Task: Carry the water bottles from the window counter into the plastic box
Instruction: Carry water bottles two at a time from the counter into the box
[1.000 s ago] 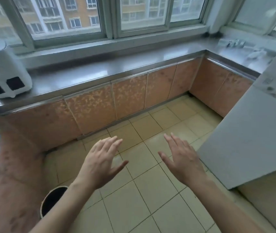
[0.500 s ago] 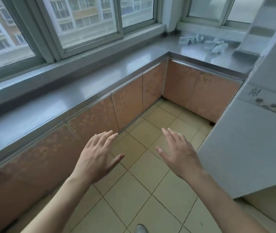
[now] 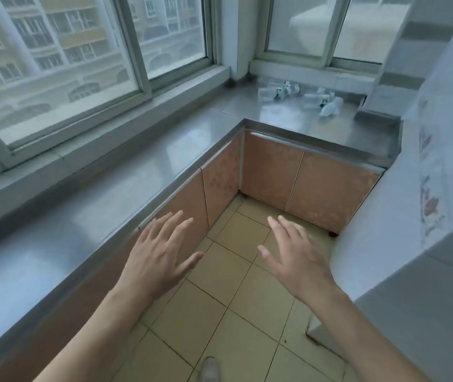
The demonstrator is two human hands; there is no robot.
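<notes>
In the head view we hold both hands out in front of us, palms down, above the tiled floor point(image 3: 228, 307). Our left hand point(image 3: 159, 260) has its fingers spread and grips nothing; it hangs just beside the front edge of the steel tabletop point(image 3: 126, 183) that runs along under the windows point(image 3: 87, 59). Our right hand point(image 3: 299, 257) is likewise spread flat and empty, near the white appliance point(image 3: 418, 216) that fills the right side of the picture.

The water bottles point(image 3: 277, 93) lie on their sides at the far corner of the tabletop, under the second window, well apart from both hands. We make out one clear cluster to the left and a second group point(image 3: 327, 103) just to its right; they are blurred, so we cannot tell how many there are.

Below the tabletop, the orange-patterned cabinet doors point(image 3: 269, 172) meet in the corner. At the bottom edge, the toe of a shoe point(image 3: 210, 370) rests on the floor between our forearms.
</notes>
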